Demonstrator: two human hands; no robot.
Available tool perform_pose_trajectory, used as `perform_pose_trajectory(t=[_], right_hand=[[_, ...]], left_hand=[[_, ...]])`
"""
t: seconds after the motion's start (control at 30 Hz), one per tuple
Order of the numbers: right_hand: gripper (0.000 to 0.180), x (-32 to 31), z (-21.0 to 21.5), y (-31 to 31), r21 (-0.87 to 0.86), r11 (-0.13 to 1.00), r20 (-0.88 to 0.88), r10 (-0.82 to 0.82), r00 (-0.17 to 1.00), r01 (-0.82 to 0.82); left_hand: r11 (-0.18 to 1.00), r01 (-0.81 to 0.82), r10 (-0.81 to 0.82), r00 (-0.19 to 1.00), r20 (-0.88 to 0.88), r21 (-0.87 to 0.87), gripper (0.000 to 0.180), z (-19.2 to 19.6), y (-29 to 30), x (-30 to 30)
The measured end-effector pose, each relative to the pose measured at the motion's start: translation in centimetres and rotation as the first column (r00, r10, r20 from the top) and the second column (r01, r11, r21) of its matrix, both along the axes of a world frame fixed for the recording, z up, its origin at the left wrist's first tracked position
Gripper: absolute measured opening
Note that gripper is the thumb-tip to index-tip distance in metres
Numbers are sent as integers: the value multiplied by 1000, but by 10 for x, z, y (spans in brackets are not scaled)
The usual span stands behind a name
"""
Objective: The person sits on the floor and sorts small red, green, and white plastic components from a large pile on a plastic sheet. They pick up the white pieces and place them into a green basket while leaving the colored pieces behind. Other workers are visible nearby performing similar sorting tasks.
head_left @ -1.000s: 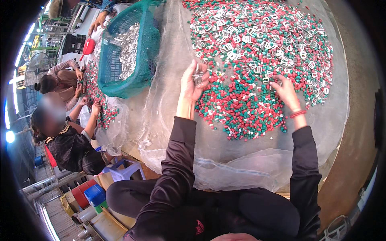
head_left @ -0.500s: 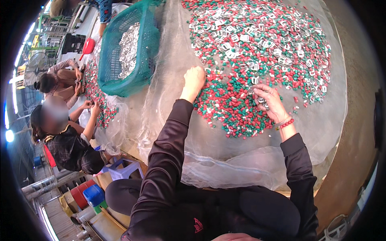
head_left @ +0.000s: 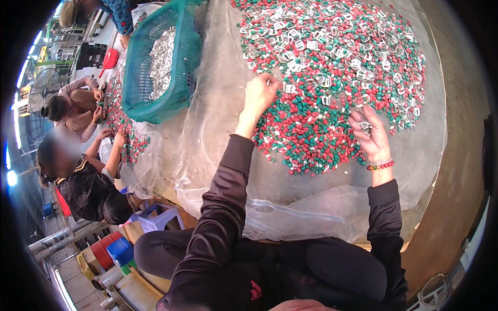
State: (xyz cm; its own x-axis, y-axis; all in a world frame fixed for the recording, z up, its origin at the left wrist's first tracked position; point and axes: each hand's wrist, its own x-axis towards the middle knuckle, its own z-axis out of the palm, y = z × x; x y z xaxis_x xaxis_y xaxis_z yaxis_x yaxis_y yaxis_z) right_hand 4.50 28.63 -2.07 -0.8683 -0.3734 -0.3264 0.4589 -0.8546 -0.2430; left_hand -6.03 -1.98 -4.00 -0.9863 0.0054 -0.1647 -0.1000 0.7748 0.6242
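Note:
A wide heap of red, green and white pebble-like pieces (head_left: 306, 135) lies on a translucent sheet, with many silvery metal buckles (head_left: 295, 65) strewn over its far part. At the heap's left edge is my left hand (head_left: 259, 96), thumb and fingers drawn together; whether anything is pinched there cannot be made out. My right hand (head_left: 372, 136), with a beaded bracelet at the wrist, is turned palm up over the right side of the heap. Its curled fingers hold a few metal buckles (head_left: 365, 126).
Left of the heap stands a teal mesh-draped basket (head_left: 140, 111) with many metal buckles inside. Further left, two people sit working at another pile of red and green pieces (head_left: 120, 122), near a red scoop (head_left: 109, 60). A purple stool (head_left: 158, 216) stands at the lower left.
My left hand has shifted a little right and away from me, its fingertips now showing. The right hand has moved right and turned palm up, still holding buckles.

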Motion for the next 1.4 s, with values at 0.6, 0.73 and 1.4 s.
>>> perform_pose_trajectory(t=[0.6, 0.73, 1.4], right_hand=[[39, 7, 2, 9, 43, 996, -27, -72, 997, 73], [40, 6, -8, 4, 253, 965, 166, -118, 979, 74], [37, -59, -2, -8, 929, 370, -111, 352, 930, -29]], left_hand=[[-183, -393, -356, 881, 312, 901, 31, 34, 25, 30], [9, -283, -398, 879, 263, 959, 33, 44, 48, 29], [825, 179, -288, 949, 127, 535, 26, 1, 75, 56]])
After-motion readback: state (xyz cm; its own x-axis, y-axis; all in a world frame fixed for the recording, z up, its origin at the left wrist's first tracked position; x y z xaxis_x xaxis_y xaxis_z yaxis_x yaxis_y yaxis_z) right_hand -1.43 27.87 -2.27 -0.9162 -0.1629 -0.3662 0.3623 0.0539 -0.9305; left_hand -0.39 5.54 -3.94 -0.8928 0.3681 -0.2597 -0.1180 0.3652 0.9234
